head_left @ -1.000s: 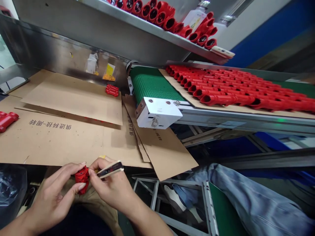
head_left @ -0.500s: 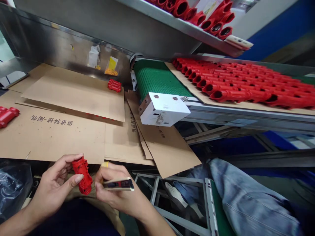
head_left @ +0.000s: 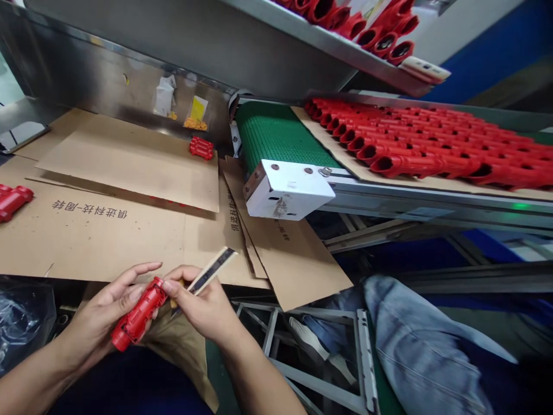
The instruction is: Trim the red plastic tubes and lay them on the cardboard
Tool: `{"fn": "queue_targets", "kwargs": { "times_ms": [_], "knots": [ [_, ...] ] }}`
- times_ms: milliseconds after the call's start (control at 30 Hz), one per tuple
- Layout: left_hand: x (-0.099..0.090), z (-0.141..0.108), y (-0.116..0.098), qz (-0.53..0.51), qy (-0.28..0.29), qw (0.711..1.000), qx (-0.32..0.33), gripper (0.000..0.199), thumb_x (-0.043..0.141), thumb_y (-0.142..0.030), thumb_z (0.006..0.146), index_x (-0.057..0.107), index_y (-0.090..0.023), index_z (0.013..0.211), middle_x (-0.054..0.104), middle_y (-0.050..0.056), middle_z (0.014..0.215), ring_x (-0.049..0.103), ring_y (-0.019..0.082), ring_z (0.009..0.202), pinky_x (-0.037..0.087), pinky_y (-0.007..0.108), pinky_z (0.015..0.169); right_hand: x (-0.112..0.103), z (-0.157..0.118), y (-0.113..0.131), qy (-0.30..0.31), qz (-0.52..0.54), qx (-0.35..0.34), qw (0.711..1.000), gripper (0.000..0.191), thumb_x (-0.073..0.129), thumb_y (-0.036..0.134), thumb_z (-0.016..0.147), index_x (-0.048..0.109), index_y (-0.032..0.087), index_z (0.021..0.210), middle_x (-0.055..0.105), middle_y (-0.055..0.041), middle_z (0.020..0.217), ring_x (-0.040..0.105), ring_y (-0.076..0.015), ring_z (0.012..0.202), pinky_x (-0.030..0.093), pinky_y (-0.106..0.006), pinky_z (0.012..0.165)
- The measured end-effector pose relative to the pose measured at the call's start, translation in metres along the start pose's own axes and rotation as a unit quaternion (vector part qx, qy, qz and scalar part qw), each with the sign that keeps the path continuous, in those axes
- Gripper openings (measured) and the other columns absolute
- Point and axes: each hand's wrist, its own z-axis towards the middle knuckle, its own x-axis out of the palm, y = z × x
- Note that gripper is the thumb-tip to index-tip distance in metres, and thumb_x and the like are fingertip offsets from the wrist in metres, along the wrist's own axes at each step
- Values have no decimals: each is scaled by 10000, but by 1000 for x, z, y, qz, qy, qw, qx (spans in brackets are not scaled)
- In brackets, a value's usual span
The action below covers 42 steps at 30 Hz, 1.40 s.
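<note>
A red tubular plastic part (head_left: 137, 316) lies tilted in my left hand (head_left: 101, 314), its upper end pointing right and away from me. My right hand (head_left: 199, 297) grips a slim cream-and-black tool (head_left: 212, 272), and its thumb touches the upper end of the red part. What the tool is exactly, I cannot tell. Both hands are close together just in front of the cardboard-covered bench (head_left: 108, 248).
Rows of red parts (head_left: 432, 141) sit on cardboard on the green conveyor (head_left: 280, 135). Its white end bracket (head_left: 289, 193) juts toward the bench. More red parts fill an upper shelf (head_left: 337, 49). A small red piece (head_left: 201, 147) lies on cardboard. A person's denim-clad leg (head_left: 423, 340) is at right.
The red part has turned from nearly upright to a slant, lower end to the left. My right hand has moved onto its upper end, and the tool now points up and right.
</note>
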Motion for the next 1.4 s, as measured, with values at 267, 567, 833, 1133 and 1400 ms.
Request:
{"fn": "queue_targets", "kwargs": {
  "times_ms": [267, 567, 833, 1133, 1400],
  "knots": [
    [-23, 2, 6, -74, 54, 993, -79, 574, 760, -504, 877, 686, -171, 1340, 592, 44, 685, 293, 13, 453, 180, 168, 472, 4, -8, -13, -39, 62, 75, 994, 492, 761, 625, 850, 613, 161, 786, 532, 44, 580, 396, -53, 425, 291, -183, 385],
    [-18, 10, 7, -115, 50, 988, -95, 499, 783, -536, 850, 725, -112, 1105, 455, -35, 597, 232, 2, 419, 127, 162, 438, 9, -4, -29, -49, 70, 106, 991, 571, 756, 713, 814, 585, 170, 770, 518, 51, 535, 356, -46, 361, 252, -179, 342],
    [-23, 6, 7, -108, 20, 992, -66, 336, 722, -455, 909, 671, -141, 1018, 512, -10, 656, 329, 24, 425, 182, 177, 446, 4, 0, -23, -115, -191, -160, 962, 194, 667, 312, 995, 724, 172, 875, 688, -41, 722, 640, -156, 665, 570, -260, 634],
    [-22, 6, 4, -94, -27, 992, -79, 555, 743, -541, 874, 693, -124, 1237, 396, -67, 560, 193, 9, 426, 97, 169, 451, 19, -19, -15, 98, -6, -248, 964, 558, 692, 55, 957, 643, 358, 1423, 713, -27, 1309, 777, -180, 1005, 689, -245, 815],
    [-18, 4, 1, -75, -31, 993, -86, 661, 810, -559, 790, 705, -108, 1263, 367, -78, 533, 191, 3, 429, 81, 159, 446, 25, -16, -20, 94, 6, -227, 969, 519, 740, 55, 919, 715, 365, 1334, 699, -57, 1309, 740, -211, 1090, 692, -298, 867]
  ]
}}
